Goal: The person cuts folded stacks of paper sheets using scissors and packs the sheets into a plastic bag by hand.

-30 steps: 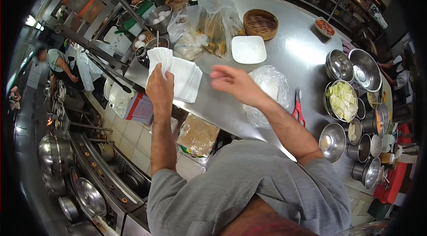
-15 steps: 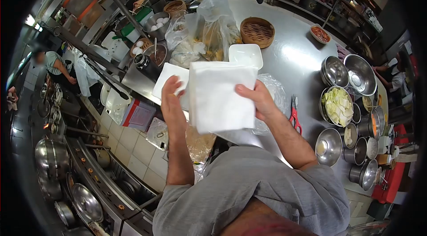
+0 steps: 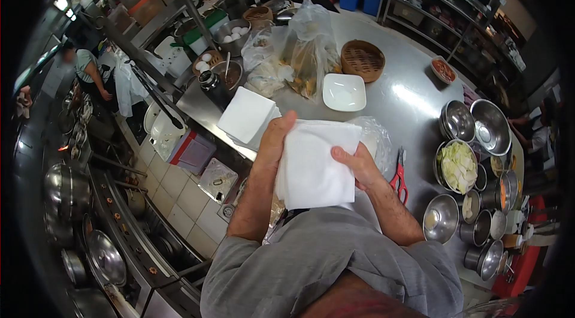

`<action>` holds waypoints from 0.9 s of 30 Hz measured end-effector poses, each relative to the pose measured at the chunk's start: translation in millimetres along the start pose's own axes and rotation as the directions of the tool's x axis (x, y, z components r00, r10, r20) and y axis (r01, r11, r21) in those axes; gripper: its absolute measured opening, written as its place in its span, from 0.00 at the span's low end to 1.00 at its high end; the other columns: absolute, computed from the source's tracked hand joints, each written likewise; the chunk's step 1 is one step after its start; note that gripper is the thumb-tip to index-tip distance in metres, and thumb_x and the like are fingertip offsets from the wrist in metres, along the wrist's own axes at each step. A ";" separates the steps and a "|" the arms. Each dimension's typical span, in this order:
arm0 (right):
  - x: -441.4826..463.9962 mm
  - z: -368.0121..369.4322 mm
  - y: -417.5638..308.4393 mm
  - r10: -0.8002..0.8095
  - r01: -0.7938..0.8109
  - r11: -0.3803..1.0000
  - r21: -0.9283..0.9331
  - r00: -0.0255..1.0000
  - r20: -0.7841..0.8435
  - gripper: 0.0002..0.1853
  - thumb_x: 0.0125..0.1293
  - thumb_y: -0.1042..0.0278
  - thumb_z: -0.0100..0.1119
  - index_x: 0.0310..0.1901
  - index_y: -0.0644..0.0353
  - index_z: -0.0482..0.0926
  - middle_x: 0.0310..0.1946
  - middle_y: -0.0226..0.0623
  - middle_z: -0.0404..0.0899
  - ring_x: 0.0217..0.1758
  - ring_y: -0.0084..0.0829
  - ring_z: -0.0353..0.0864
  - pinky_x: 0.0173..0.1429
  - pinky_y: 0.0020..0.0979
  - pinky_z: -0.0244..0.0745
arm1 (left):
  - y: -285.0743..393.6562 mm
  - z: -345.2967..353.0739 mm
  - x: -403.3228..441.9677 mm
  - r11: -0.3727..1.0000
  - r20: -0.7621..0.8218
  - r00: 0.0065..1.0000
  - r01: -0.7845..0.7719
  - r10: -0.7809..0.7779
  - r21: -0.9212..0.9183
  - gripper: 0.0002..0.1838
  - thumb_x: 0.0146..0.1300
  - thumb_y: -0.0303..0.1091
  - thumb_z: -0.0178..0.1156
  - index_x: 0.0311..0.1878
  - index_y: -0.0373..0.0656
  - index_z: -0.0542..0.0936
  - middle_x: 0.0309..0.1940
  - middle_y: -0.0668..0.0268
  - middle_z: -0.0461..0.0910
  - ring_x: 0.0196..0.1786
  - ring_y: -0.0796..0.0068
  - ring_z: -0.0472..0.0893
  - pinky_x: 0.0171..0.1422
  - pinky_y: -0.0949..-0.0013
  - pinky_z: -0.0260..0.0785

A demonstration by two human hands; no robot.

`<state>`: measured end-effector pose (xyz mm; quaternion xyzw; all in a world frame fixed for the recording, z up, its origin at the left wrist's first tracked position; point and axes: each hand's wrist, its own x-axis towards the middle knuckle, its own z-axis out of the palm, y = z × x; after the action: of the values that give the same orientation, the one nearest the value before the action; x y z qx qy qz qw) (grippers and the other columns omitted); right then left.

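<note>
A thick stack of square white paper napkins [image 3: 320, 168] is held in front of my chest, over the table's near edge. My left hand [image 3: 275, 141] grips its left side, thumb up at the top corner and the other fingers hidden behind. On the right edge my right hand [image 3: 363, 168] is closed, its thumb pressing the front face. A second white napkin stack [image 3: 247, 114] lies on the table to the left. Crumpled clear plastic wrap [image 3: 376, 138] lies just beyond my right hand.
Red-handled scissors [image 3: 399, 183] lie to the right, near metal bowls and a bowl of cut cabbage [image 3: 459, 166]. Beyond the stack are a white square dish [image 3: 344, 92], a bamboo steamer [image 3: 362, 61] and filled plastic bags [image 3: 308, 54]. A black bottle [image 3: 211, 85] stands at left.
My left hand, spread apart from the stack before, has closed on its left side. The held stack has come lower and nearer my body. The view has shifted, showing more of the second stack.
</note>
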<state>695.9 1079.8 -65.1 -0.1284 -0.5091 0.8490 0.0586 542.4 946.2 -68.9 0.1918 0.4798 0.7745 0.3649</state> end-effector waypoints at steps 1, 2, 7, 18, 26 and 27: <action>-0.3 0.7 0.4 -0.007 0.007 1.000 -0.006 1.000 0.011 0.29 0.60 0.58 0.63 0.57 0.68 0.66 0.48 0.41 0.75 0.49 0.29 0.76 0.52 0.31 0.74 | 5.8 8.2 -1.4 0.994 -0.101 0.989 0.104 -0.107 -0.036 0.24 0.59 0.54 0.59 0.28 0.39 0.79 0.22 0.68 0.78 0.24 0.81 0.75 0.31 0.76 0.68; -0.4 1.1 0.4 0.012 -0.012 1.000 -0.001 1.000 0.003 0.32 0.58 0.55 0.64 0.58 0.68 0.65 0.48 0.41 0.75 0.49 0.30 0.77 0.51 0.31 0.74 | 14.4 18.3 -2.5 0.996 -0.135 0.989 0.070 -0.063 0.047 0.27 0.59 0.59 0.56 0.24 0.41 0.80 0.20 0.68 0.78 0.21 0.80 0.75 0.27 0.74 0.66; -1.8 1.2 -1.9 -0.010 0.010 0.998 0.056 1.000 0.006 0.36 0.56 0.51 0.65 0.59 0.68 0.65 0.48 0.40 0.75 0.47 0.30 0.78 0.49 0.31 0.75 | -2.2 8.3 -7.2 0.966 -0.043 0.992 0.105 -0.118 -0.236 0.30 0.61 0.60 0.53 0.42 0.37 0.78 0.35 0.64 0.79 0.36 0.77 0.78 0.42 0.73 0.70; 11.7 6.7 -12.5 -0.350 0.293 0.916 -0.274 0.918 -0.187 0.30 0.58 0.58 0.64 0.58 0.65 0.65 0.49 0.41 0.74 0.49 0.28 0.75 0.53 0.29 0.72 | -17.2 26.8 -23.6 0.966 -0.022 0.989 -0.141 0.149 0.217 0.26 0.54 0.31 0.66 0.54 0.34 0.69 0.46 0.59 0.76 0.47 0.72 0.76 0.52 0.69 0.70; 2.6 3.3 -19.5 -0.241 0.213 0.956 -0.201 0.962 -0.127 0.31 0.53 0.67 0.69 0.56 0.66 0.66 0.49 0.41 0.75 0.50 0.29 0.75 0.54 0.31 0.71 | -6.0 30.3 -31.6 0.981 -0.039 0.989 -0.139 0.145 0.134 0.27 0.51 0.31 0.68 0.53 0.33 0.70 0.45 0.58 0.77 0.46 0.70 0.78 0.50 0.69 0.71; 1.8 2.8 -19.4 -0.201 0.169 0.964 -0.207 0.969 -0.144 0.30 0.52 0.69 0.69 0.55 0.66 0.67 0.48 0.41 0.75 0.50 0.29 0.76 0.53 0.31 0.72 | -5.5 32.0 -32.3 0.971 -0.016 0.981 -0.189 0.194 0.144 0.27 0.51 0.30 0.68 0.53 0.33 0.70 0.45 0.58 0.77 0.46 0.70 0.78 0.50 0.69 0.71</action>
<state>692.8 1087.0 -47.0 -0.1546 -0.5925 0.7728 0.1666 586.5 942.7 -57.1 0.2512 0.5184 0.7727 0.2666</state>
